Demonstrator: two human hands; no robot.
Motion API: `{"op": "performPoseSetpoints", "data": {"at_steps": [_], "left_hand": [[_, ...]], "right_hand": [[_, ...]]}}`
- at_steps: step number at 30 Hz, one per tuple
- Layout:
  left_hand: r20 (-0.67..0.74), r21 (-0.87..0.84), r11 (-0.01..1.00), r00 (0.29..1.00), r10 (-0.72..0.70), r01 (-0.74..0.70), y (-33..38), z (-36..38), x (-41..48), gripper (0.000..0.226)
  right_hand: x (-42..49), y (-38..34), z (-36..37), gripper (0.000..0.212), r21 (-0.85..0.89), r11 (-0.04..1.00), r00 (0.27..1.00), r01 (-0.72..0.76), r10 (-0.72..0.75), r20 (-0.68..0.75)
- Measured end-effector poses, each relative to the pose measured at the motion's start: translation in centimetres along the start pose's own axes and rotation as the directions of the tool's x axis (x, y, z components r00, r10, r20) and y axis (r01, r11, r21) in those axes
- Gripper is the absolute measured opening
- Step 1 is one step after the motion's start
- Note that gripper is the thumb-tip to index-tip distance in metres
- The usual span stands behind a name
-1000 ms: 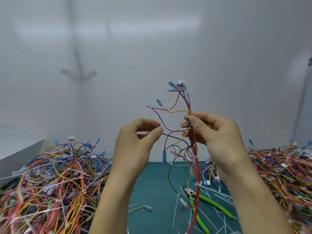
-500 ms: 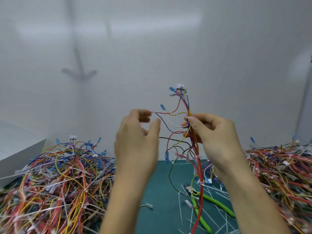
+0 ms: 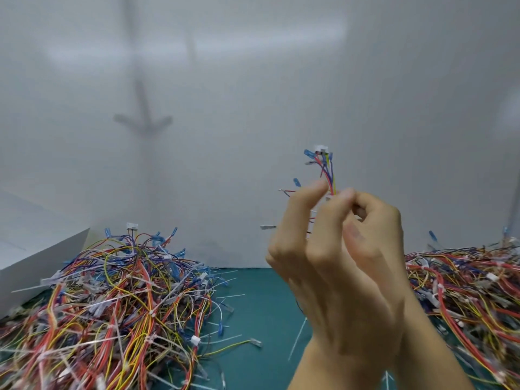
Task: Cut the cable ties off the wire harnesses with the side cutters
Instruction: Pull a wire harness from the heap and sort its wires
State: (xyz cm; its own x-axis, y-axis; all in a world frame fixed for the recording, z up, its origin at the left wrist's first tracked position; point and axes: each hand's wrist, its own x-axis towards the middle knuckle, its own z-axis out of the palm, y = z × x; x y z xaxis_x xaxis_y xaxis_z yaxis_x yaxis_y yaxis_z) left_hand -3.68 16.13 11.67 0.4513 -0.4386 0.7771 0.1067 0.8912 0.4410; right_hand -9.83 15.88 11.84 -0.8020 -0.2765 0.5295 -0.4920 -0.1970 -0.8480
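Note:
I hold one wire harness (image 3: pixel 327 170) upright in front of me; its blue terminals and a white connector stick out above my fingers. My left hand (image 3: pixel 304 263) has closed in and pinches the bundle near its top with index finger and thumb. Right behind it, touching it, my right hand (image 3: pixel 377 237) grips the same bundle with curled fingers. Most of the harness is hidden behind my hands. The side cutters are not visible; neither hand holds them.
A big pile of tied harnesses (image 3: pixel 112 305) lies at the left and another pile (image 3: pixel 464 291) at the right. Between them is the green mat (image 3: pixel 253 305) with loose cut ties (image 3: pixel 298 336). A white box (image 3: pixel 33 254) stands at the far left.
My left hand moved right and up from a loose wire end and now meets my right hand on the bundle. The view shifted; the cutters on the mat are now hidden by my arms.

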Motion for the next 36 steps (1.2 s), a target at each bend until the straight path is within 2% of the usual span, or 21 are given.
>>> {"op": "performPoseSetpoints", "data": {"at_steps": [1,2,4,6,7,8,10,11,12,14,17,20,22,31,34,36], "left_hand": [[0.016,-0.044,0.999,1.000,0.011,-0.010,-0.5,0.1,-0.1,0.032],[0.044,-0.091,0.995,0.998,-0.035,0.039,-1.2,0.0,0.0,0.029],[0.136,-0.134,0.954,0.958,-0.251,0.269,-3.1,-0.2,0.8,0.036],[0.226,-0.109,0.882,0.875,-0.428,0.459,-5.3,-0.4,1.2,0.033],[0.276,-0.085,0.819,0.804,-0.527,0.567,-6.3,-0.6,1.5,0.030],[0.354,-0.048,0.727,0.693,-0.628,0.685,-7.4,-0.6,1.9,0.026],[0.568,0.100,0.549,0.406,-0.716,0.829,-9.2,-0.8,3.4,0.007],[0.668,0.182,0.506,0.271,-0.692,0.843,-9.8,-1.1,4.1,0.017],[0.741,0.241,0.490,0.167,-0.650,0.838,-10.5,-1.3,4.8,0.031],[0.838,0.268,0.543,0.086,-0.539,0.796,-11.2,-1.8,5.7,0.047],[0.903,0.184,0.604,0.110,-0.416,0.775,-10.9,-2.6,6.4,0.044],[0.896,0.107,0.600,0.185,-0.404,0.793,-10.7,-3.2,6.8,0.035],[0.888,0.089,0.585,0.202,-0.413,0.806,-10.8,-3.5,7.3,0.035],[0.867,0.035,0.436,0.190,-0.461,0.899,-11.3,-4.0,8.7,0.011],[0.863,0.008,0.395,0.193,-0.467,0.919,-11.4,-4.2,8.8,0.016],[0.867,-0.012,0.392,0.205,-0.454,0.920,-11.4,-4.3,8.9,0.028]], "right_hand": [[0.2,0.2,0.0,0.015,0.005,1.000,1.000,-0.003,0.004,-0.007],[0.2,0.3,0.0,0.014,0.017,1.000,1.000,-0.004,0.004,-0.015],[0.2,0.1,0.1,0.014,0.054,0.998,1.000,0.014,-0.014,-0.013],[0.1,-0.3,0.0,0.017,0.095,0.995,0.999,0.041,-0.042,0.011],[0.0,-0.5,-0.1,0.017,0.125,0.991,0.999,0.043,-0.046,0.025],[0.0,-0.6,-0.2,0.016,0.157,0.987,0.998,0.039,-0.046,0.037],[0.0,-0.8,-0.4,0.014,0.205,0.979,0.998,0.023,-0.035,0.055],[0.0,-0.9,-0.5,0.013,0.216,0.976,0.998,0.016,-0.030,0.063],[0.0,-0.9,-0.6,0.012,0.222,0.975,0.997,0.010,-0.026,0.070],[0.0,-0.8,-0.6,0.012,0.237,0.971,0.997,-0.006,-0.014,0.081],[0.2,-0.6,-0.5,0.012,0.258,0.966,0.997,-0.036,0.015,0.082],[0.3,-0.5,-0.7,0.012,0.274,0.960,0.995,-0.058,0.034,0.090],[0.3,-0.5,-0.8,0.013,0.298,0.952,0.993,-0.073,0.043,0.108],[0.3,-0.7,-1.1,0.013,0.380,0.910,0.971,-0.167,0.086,0.222],[0.4,-0.7,-1.3,0.016,0.424,0.880,0.959,-0.215,0.108,0.261],[0.5,-0.6,-1.4,0.018,0.457,0.853,0.950,-0.253,0.128,0.286]]}}
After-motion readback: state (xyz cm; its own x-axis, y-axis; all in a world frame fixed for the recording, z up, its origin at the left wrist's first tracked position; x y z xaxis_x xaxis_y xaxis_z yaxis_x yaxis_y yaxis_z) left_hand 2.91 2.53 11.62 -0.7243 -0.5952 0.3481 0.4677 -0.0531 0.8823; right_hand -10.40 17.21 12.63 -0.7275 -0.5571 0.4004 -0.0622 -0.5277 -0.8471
